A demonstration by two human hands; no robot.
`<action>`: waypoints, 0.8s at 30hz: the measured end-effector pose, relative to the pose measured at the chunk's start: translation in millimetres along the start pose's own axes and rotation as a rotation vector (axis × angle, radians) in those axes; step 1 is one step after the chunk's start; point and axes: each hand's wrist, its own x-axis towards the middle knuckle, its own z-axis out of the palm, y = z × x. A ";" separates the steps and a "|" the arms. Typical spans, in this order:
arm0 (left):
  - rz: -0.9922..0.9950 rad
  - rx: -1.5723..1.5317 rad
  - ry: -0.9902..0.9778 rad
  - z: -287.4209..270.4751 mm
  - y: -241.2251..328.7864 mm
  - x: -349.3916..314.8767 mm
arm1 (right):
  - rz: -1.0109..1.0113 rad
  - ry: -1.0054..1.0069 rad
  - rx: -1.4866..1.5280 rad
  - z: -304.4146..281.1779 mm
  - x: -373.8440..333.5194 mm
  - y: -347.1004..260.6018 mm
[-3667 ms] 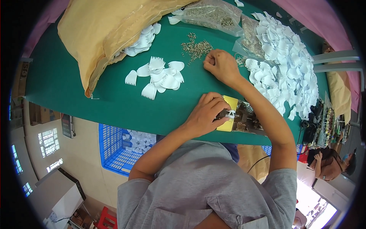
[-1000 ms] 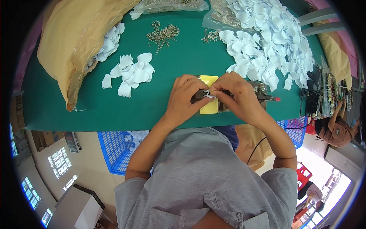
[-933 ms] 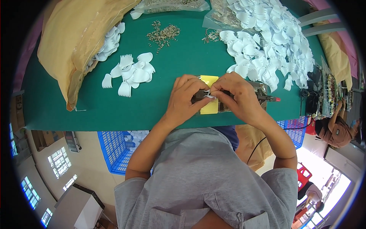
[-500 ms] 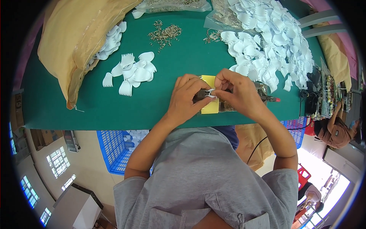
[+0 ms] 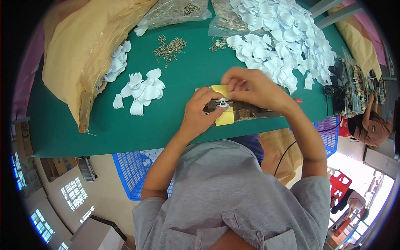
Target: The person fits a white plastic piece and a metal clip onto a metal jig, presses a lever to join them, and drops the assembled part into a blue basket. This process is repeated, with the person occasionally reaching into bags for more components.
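Between the thumb and fingers of my left hand (image 5: 199,111) sits a small white plastic piece (image 5: 223,103), like the jaws of a hair clip, with a thin metal bit across it. It rests over a dark bar-like fixture (image 5: 246,112) wrapped with yellow tape (image 5: 225,118). My right hand (image 5: 256,89) hovers just above and to the right of the piece, fingers curled and smeared by motion; whether they hold anything cannot be made out. A small pile of white toothed plastic pieces (image 5: 146,88) lies left of my hands.
A larger heap of white pieces (image 5: 287,46) covers the back right. Small metal parts (image 5: 169,49) and thin pins (image 5: 218,44) lie near clear bags (image 5: 171,14). A tan sack (image 5: 87,50) stands at left. Blue baskets (image 5: 125,175) sit below the green table (image 5: 104,135).
My right hand has lifted away from the white piece, up and slightly left, and its fingers blur. My left hand still grips the piece. The whole view has shifted and tilted a little.
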 end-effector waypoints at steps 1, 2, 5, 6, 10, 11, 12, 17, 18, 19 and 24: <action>-0.014 0.034 -0.017 -2.0 0.6 -0.5 | -0.054 0.196 -0.046 -4.7 -17.7 14.8; -0.020 0.038 -0.005 -3.7 1.3 0.3 | -0.059 0.421 -0.047 -10.6 -39.0 26.6; -0.015 0.033 -0.059 -4.5 -0.6 6.6 | 0.081 0.978 -0.344 -26.8 -110.4 89.0; -0.005 0.027 -0.063 -3.9 -3.2 8.2 | 0.113 0.964 -0.380 -27.0 -129.7 113.5; 0.019 0.039 -0.034 -3.1 -9.1 4.9 | 0.074 0.884 -0.673 -26.7 -148.4 137.9; 0.018 0.045 -0.044 -2.6 -10.1 3.7 | 0.059 0.840 -0.840 -30.0 -147.2 140.1; 0.023 0.057 -0.032 -3.2 -9.9 3.2 | 0.098 0.828 -0.781 -37.9 -149.5 146.6; 0.030 0.065 -0.027 2.0 -7.7 7.0 | -0.103 0.917 0.831 -74.7 -156.6 156.2; 0.025 0.047 -0.019 4.5 -8.0 8.5 | -0.343 0.869 1.066 -70.5 -138.8 134.3; 0.017 0.030 -0.009 5.6 -9.1 8.4 | -0.398 0.822 0.954 -58.9 -124.1 100.4; 0.062 0.040 0.016 0.1 -9.6 1.8 | -0.175 0.781 0.107 -29.1 -92.7 28.6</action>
